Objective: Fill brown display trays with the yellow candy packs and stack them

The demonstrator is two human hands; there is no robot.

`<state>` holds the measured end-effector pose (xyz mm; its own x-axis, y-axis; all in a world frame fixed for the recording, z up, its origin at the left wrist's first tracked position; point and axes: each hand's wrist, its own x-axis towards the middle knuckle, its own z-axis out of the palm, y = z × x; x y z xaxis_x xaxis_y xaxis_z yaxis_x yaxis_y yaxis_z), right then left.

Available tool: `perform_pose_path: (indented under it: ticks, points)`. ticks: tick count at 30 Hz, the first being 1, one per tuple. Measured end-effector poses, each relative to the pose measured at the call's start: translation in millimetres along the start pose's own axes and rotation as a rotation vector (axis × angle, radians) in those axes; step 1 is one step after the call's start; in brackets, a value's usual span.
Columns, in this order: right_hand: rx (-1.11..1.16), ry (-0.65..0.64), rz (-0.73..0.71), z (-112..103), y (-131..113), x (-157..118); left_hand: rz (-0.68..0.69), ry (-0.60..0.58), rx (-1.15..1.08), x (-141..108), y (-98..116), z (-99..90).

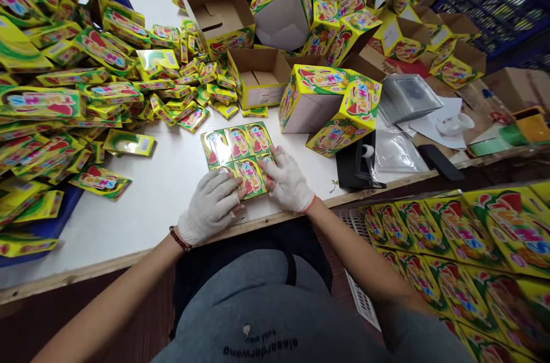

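Note:
A flat block of several small candy boxes (238, 141), printed with watermelon and bright letters, lies on the white table in front of me. Glare crosses its upper left part. My left hand (212, 202), in a white knit glove, holds the block's near left corner, fingers over the top and thumb by the near edge. Gloved likewise, my right hand (289, 181) grips the near right corner with bent fingers. Both hands partly cover the lower row. Whether a clear tray or film surrounds the block I cannot tell.
Loose candy boxes (103, 94) form a big heap at left. Open display cartons (262, 77) stand behind the block. At right lie clear plastic trays (410, 97), a dark phone-like slab (438, 162) and a tape roll (455, 124). Filled cartons (459, 231) stand below the table edge.

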<state>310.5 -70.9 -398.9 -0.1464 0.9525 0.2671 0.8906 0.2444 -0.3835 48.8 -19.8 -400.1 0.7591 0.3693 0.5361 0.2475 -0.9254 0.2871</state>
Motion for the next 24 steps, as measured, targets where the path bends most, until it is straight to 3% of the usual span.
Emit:
perform_pose_path:
  ticks: [2, 7, 11, 15, 17, 21, 24]
  points:
    - [-0.131, 0.001, -0.148, 0, -4, -21, -0.057, 0.048, -0.016, -4, -9, -5.3]
    - [-0.183, 0.081, -0.335, 4, 0, -27, -0.529, 0.120, -0.234, -24, -2, -8.3]
    - [-0.100, 0.048, -0.458, 6, 8, -13, -0.605, 0.143, -0.318, -22, 5, -2.4]
    - [-0.120, 0.001, -0.495, 4, 15, -6, -0.656, 0.178, -0.358, -10, 9, 0.6]
    - [-0.147, -0.009, -0.506, 3, 17, -5, -0.748, 0.235, -0.456, -4, 14, -1.2]
    - [-0.182, 0.036, -0.565, 1, 18, -7, -1.169, 0.281, -0.906, 12, 25, -14.4]
    - [-0.190, 0.019, -0.601, -3, 14, -6, -1.471, 0.170, -1.138, 30, 26, -26.7]
